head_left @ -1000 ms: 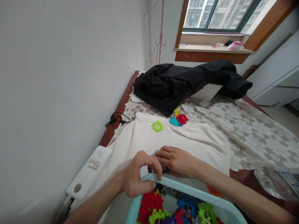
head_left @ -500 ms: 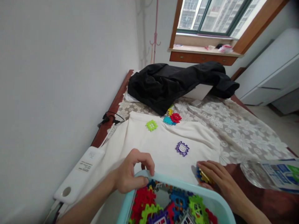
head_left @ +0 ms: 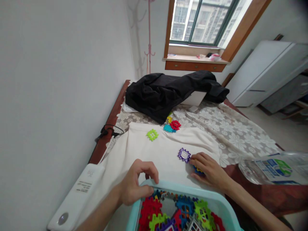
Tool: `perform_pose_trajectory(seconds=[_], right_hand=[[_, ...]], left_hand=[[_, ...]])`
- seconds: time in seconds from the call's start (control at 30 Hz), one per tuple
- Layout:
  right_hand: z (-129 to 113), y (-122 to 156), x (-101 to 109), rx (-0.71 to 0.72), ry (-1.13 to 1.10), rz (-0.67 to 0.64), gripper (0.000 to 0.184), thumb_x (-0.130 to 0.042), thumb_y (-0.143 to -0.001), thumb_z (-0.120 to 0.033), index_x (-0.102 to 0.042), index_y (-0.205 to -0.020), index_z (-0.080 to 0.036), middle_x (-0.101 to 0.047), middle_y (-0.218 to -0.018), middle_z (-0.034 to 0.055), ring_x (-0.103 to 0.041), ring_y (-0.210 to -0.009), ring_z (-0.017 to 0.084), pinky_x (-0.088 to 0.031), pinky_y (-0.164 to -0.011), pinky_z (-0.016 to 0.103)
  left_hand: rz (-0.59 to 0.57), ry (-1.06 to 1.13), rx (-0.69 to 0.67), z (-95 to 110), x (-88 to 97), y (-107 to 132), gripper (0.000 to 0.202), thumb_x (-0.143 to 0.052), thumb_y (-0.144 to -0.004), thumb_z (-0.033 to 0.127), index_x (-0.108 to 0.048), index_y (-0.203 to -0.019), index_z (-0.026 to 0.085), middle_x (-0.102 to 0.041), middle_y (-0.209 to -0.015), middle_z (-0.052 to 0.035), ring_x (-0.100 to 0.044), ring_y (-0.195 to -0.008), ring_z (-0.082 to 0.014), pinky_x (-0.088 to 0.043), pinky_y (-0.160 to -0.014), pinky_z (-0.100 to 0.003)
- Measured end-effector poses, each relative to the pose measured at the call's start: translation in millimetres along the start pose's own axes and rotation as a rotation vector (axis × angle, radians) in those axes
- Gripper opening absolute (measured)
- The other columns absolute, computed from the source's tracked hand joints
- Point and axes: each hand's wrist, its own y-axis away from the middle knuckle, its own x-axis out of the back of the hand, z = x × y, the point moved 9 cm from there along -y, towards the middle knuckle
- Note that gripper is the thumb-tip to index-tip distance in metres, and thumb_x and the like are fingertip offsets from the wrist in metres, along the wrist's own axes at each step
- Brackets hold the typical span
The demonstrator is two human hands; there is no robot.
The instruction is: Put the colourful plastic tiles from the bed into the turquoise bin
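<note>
A light-blue plastic bin full of colourful notched building pieces stands at the bottom of view. My left hand pinches its far left rim between thumb and fingers. Over the white cloth, my right hand curls over blue and yellow notched pieces; how many it covers is hidden. Just left of those fingertips lies a purple square piece. Farther back rest a lime-green window piece and a small cluster with a red piece, a teal piece and a yellow one.
A clear bottle with a blue-green label lies at the right edge. On the left sits a white power bank-like box with cables. A black garment covers the far side of the patterned tablecloth.
My right hand has moved left and slightly up with the blue and yellow pieces, close to the purple piece. My left hand stays on the bin rim. The camera view has turned a little right.
</note>
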Motion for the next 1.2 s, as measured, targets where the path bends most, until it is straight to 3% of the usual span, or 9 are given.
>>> perform_pose_trajectory(seconds=[0.07,0.23,0.37,0.47,0.6,0.73,0.87,1.03,1.2], right_hand=[[-1,-2,-3,-0.010,0.021,0.032,0.027,-0.066,-0.099,-0.037,-0.063,-0.119,-0.020,-0.069,-0.117,0.0140,-0.064,-0.108,0.029,-0.060,-0.092,0.048],[3,-7,1,-0.085,-0.082,0.074,0.009,-0.056,-0.100,-0.022,-0.058,-0.109,-0.021,-0.068,-0.106,0.0104,-0.063,-0.100,0.024,-0.058,-0.085,0.041],[-2,-37,15,-0.077,-0.125,0.186,0.019,-0.062,-0.099,-0.028,-0.055,-0.116,-0.022,-0.066,-0.113,0.0116,-0.061,-0.103,0.025,-0.057,-0.087,0.042],[-12,-62,0,-0.036,-0.017,0.099,0.038,-0.069,-0.095,-0.035,-0.057,-0.128,-0.022,-0.065,-0.127,0.0141,-0.059,-0.115,0.031,-0.056,-0.097,0.050],[-13,-74,-21,0.026,0.035,-0.014,0.028,-0.063,-0.096,-0.023,-0.063,-0.123,-0.021,-0.069,-0.118,0.0123,-0.061,-0.108,0.029,-0.057,-0.091,0.046],[8,-89,-3,0.055,-0.089,0.061,0.018,-0.059,-0.098,-0.024,-0.065,-0.115,-0.021,-0.069,-0.111,0.0112,-0.063,-0.103,0.025,-0.056,-0.089,0.041],[54,-131,26,-0.095,-0.126,0.263,0.027,-0.056,-0.104,-0.040,-0.069,-0.121,-0.024,-0.069,-0.119,0.0120,-0.064,-0.111,0.027,-0.054,-0.098,0.044],[80,-177,2,-0.112,-0.040,0.178,0.051,-0.070,-0.094,-0.054,-0.067,-0.135,-0.023,-0.065,-0.137,0.0148,-0.059,-0.127,0.033,-0.050,-0.110,0.053],[84,-174,-9,-0.049,-0.074,0.257,0.032,-0.064,-0.100,-0.046,-0.071,-0.120,-0.022,-0.069,-0.133,0.0129,-0.064,-0.123,0.028,-0.053,-0.108,0.046]], left_hand=[[0.009,-0.019,-0.013,-5,0.3,3,0.021,-0.070,-0.059,0.019,-0.072,-0.081,0.017,-0.067,-0.081,-0.0023,-0.055,-0.076,-0.0174,-0.043,-0.073,-0.028],[0.010,0.008,-0.020,-14,-2.0,4,0.026,-0.068,-0.056,0.019,-0.072,-0.081,0.018,-0.066,-0.079,-0.0018,-0.052,-0.075,-0.0177,-0.043,-0.075,-0.029],[0.004,0.012,0.025,-8,-2.8,-1,0.026,-0.068,-0.055,0.018,-0.074,-0.080,0.018,-0.066,-0.078,-0.0017,-0.054,-0.076,-0.0179,-0.042,-0.074,-0.028],[-0.008,0.052,0.084,-2,-3.9,-5,0.025,-0.067,-0.053,0.018,-0.074,-0.078,0.016,-0.066,-0.075,-0.0013,-0.055,-0.074,-0.0171,-0.040,-0.073,-0.028],[-0.009,0.104,0.080,0,-5.0,-9,0.024,-0.070,-0.052,0.019,-0.074,-0.076,0.015,-0.066,-0.070,-0.0004,-0.054,-0.068,-0.0152,-0.037,-0.068,-0.027],[-0.002,0.120,0.073,-2,-5.3,-10,0.024,-0.070,-0.053,0.021,-0.075,-0.076,0.015,-0.067,-0.067,-0.0006,-0.052,-0.064,-0.0149,-0.036,-0.066,-0.027],[0.012,0.109,0.064,-4,-4.6,-8,0.025,-0.069,-0.053,0.023,-0.075,-0.076,0.015,-0.068,-0.070,-0.0020,-0.054,-0.067,-0.0166,-0.037,-0.068,-0.028],[0.064,0.048,0.041,-14,-0.1,4,0.030,-0.068,-0.053,0.020,-0.077,-0.081,0.018,-0.069,-0.082,-0.0031,-0.055,-0.079,-0.0191,-0.040,-0.075,-0.029],[0.069,0.013,0.123,-17,0.3,14,0.040,-0.065,-0.053,0.007,-0.078,-0.087,0.022,-0.071,-0.088,-0.0004,-0.059,-0.085,-0.0176,-0.042,-0.079,-0.026]])
